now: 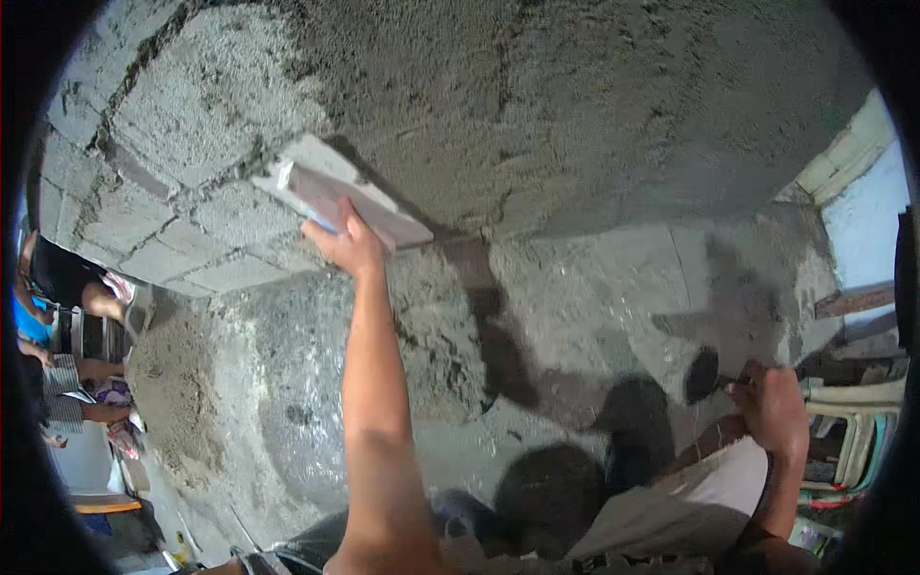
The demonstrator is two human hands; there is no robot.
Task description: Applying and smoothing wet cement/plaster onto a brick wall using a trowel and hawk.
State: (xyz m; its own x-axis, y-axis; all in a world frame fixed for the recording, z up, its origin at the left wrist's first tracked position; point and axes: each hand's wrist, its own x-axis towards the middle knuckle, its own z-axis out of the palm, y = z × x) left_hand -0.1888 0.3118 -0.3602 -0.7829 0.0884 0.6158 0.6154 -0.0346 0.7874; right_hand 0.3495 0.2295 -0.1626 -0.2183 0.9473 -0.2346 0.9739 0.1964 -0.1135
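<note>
My left hand [350, 244] is closed round the grip of a flat, pale plastering float [383, 216]. The float lies tilted against the wall where rough blockwork [192, 201] meets a coat of wet grey mortar [594, 115]. At the lower right, my right hand [771, 407] is closed, low over the floor. From its fingers sticks out what looks like a small trowel with a dark, rounded blade [702, 374]; its handle is hidden in the fist. Between my arms, a lump of mortar [441, 359] rests on the floor.
A heap of mortar or sand [172, 383] lies on the floor at left. Beyond it, other people's hands and legs [91, 393] show at the left edge. Stacked plastic chairs [853, 431] stand at right, below a pale blue panel [872, 220]. Shadows fall across the floor [594, 297].
</note>
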